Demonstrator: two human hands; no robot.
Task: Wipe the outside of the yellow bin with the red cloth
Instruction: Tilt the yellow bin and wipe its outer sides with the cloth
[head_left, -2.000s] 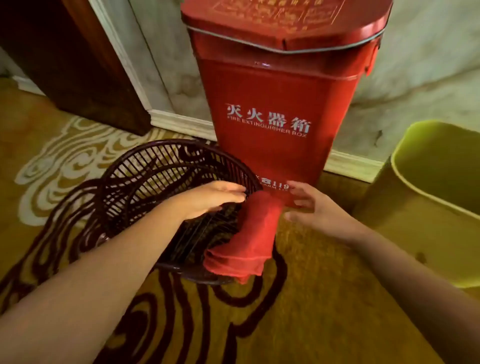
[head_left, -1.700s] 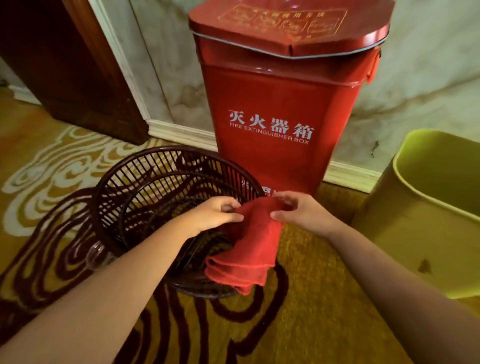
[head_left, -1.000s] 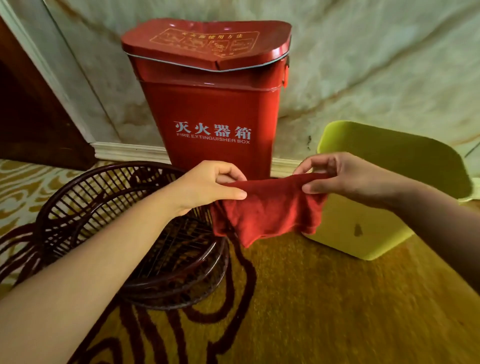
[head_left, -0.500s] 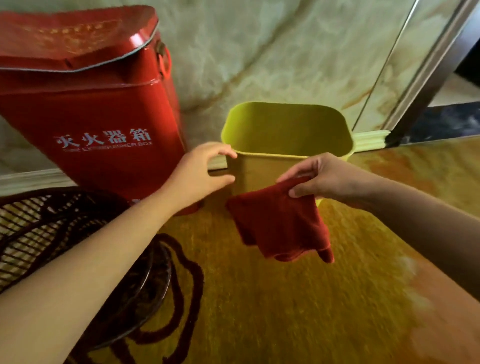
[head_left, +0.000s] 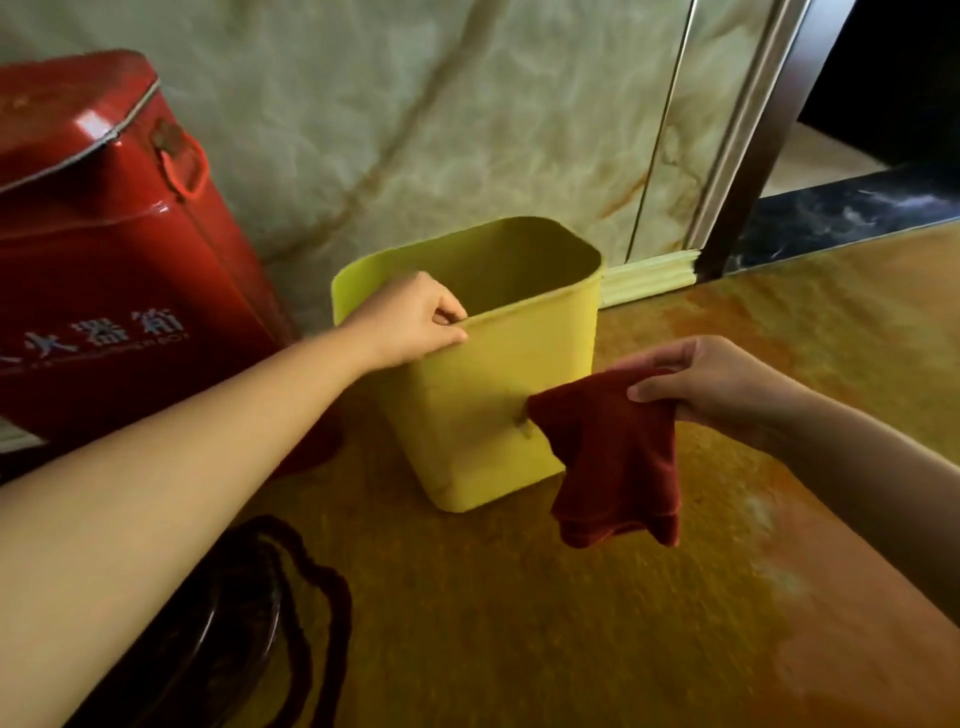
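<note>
The yellow bin (head_left: 483, 415) stands open-topped on the carpet near the wall, tilted a little. My left hand (head_left: 410, 319) grips its near rim, fingers curled over the edge. My right hand (head_left: 711, 379) pinches the top of the red cloth (head_left: 613, 457), which hangs down loosely just right of the bin's front corner, its left edge at or close to the bin's side. A small dark mark shows on the bin's wall beside the cloth.
A red fire extinguisher box (head_left: 104, 270) stands left of the bin against the marble wall (head_left: 441, 130). The dark wire basket's rim (head_left: 244, 639) shows at bottom left. A metal door frame (head_left: 748, 130) and dark threshold lie right. Patterned carpet (head_left: 571, 623) spreads in front.
My left hand let go of the cloth and took hold of the bin's rim. My right hand carried the cloth from the basket to the bin's right side. The view swung right.
</note>
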